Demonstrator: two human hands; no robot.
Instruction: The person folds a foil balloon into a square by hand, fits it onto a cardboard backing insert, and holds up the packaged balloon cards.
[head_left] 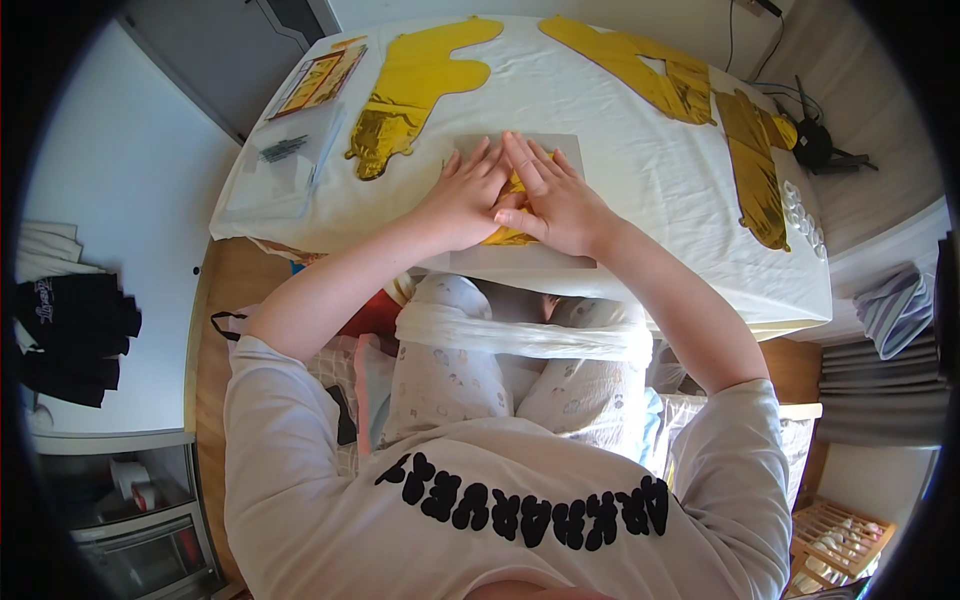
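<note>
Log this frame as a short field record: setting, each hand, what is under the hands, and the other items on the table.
setting: person seated at a table covered with a white cloth
left hand: flat, palm down, pressing on a gold foil piece
right hand: flat, palm down on the same piece, fingertips meeting the left hand
under hands: gold foil piece lying on a grey board
also on table: flat gold foil balloons, clear plastic packet, printed card
</note>
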